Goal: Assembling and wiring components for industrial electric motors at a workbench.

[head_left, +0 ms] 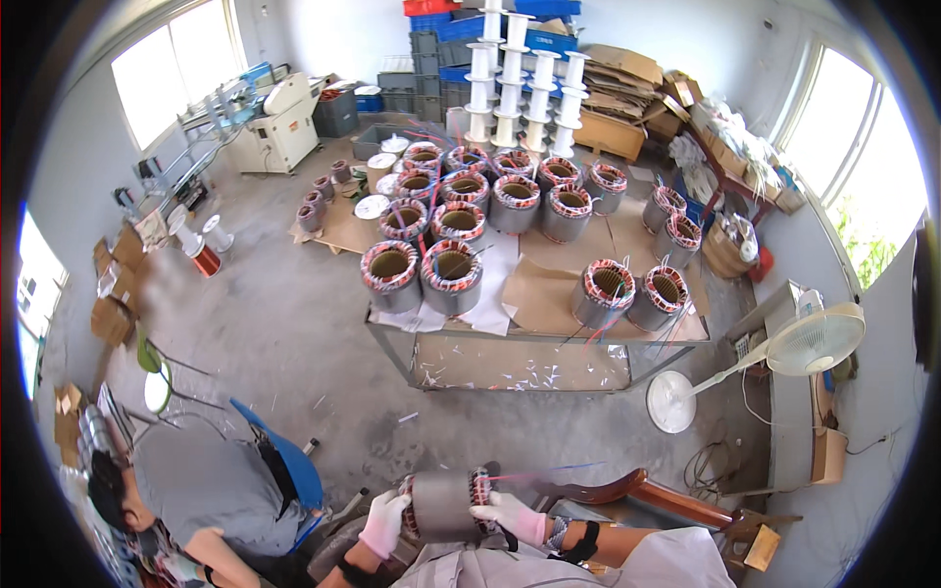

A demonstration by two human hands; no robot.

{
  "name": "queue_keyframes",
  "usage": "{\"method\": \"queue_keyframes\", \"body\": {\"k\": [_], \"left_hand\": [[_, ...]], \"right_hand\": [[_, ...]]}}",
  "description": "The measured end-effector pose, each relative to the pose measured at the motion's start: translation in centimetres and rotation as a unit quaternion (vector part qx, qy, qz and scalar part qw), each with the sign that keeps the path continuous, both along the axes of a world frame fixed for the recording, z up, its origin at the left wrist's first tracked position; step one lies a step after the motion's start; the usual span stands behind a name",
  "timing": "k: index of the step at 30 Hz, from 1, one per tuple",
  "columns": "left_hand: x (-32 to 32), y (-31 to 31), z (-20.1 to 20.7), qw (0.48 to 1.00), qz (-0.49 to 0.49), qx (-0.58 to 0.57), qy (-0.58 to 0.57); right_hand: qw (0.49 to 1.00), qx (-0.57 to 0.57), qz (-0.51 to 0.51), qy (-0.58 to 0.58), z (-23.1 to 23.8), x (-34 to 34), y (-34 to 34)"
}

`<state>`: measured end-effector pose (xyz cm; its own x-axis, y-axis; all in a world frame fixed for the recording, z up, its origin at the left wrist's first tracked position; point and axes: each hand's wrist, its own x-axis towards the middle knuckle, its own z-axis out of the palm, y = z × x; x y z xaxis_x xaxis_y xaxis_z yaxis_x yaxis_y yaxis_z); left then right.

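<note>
Watching remotely, I see white fabric gloves (385, 517) shading to pink cuffs (530, 530), a grey metal cylinder (443, 506) with red-and-white-patterned ends (480, 487), a curved blue chair back (290, 456), white flanged spools (541, 80) and a cream, round-headed fan (816, 339).

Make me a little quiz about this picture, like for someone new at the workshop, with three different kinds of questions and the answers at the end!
1. True or false: the left hand and the right hand both touch the grey cylinder.
2. Which thing stands on the floor near the right end of the table? A) a bicycle B) a fan C) a ladder
3. Fill in: the chair back behind the co-worker is ____.
Key: 1 true; 2 B; 3 blue.
</note>
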<state>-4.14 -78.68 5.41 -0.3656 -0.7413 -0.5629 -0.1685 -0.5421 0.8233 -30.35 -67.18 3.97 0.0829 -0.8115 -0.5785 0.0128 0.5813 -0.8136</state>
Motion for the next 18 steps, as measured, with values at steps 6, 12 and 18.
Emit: {"method": "queue_keyframes", "body": {"k": [6, 12, 18], "left_hand": [[-14.5, -12.9, -1.0, 0.988, -0.146, -0.039, -0.009], [-27.9, -22.6, 1.4, 0.975, -0.218, -0.035, 0.02], [-39.4, -31.1, -2.9, 0.959, -0.255, -0.121, 0.01]], "right_hand": [[0.973, -0.035, -0.203, -0.104, 3.9, -8.9, -5.8], [0.953, -0.037, -0.293, -0.073, 8.5, -16.5, -12.9], [0.878, -0.071, -0.431, -0.198, 6.1, -21.6, -20.1]]}}
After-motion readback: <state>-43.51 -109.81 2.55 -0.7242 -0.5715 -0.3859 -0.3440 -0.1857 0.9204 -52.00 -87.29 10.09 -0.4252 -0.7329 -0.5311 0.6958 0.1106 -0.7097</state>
